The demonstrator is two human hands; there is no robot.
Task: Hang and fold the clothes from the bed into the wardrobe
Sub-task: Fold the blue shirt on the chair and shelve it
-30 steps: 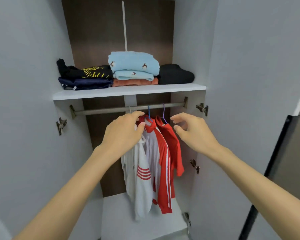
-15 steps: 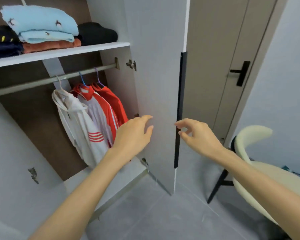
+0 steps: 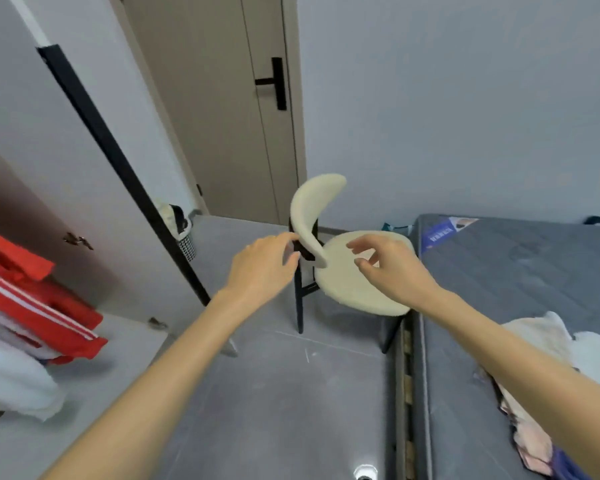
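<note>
My left hand (image 3: 262,268) and my right hand (image 3: 390,268) are raised in mid-air in front of me, both empty with fingers loosely spread. At the right lies the grey bed (image 3: 520,278), with a pile of white and pink clothes (image 3: 534,344) near its front edge, partly hidden by my right forearm. At the far left, red-and-white jackets (image 3: 32,306) hang inside the open wardrobe (image 3: 125,344), cut off by the frame's edge.
A cream chair (image 3: 354,275) with black legs stands between the wardrobe and the bed, just beyond my hands. The open wardrobe door (image 3: 84,140) juts out at the left. A laundry basket (image 3: 182,230) sits by the closed room door (image 3: 222,98). Grey floor lies below.
My view has swung right from the wardrobe rail toward the bed. My left hand has left the hung garments; both hands now hover empty over the floor near the chair.
</note>
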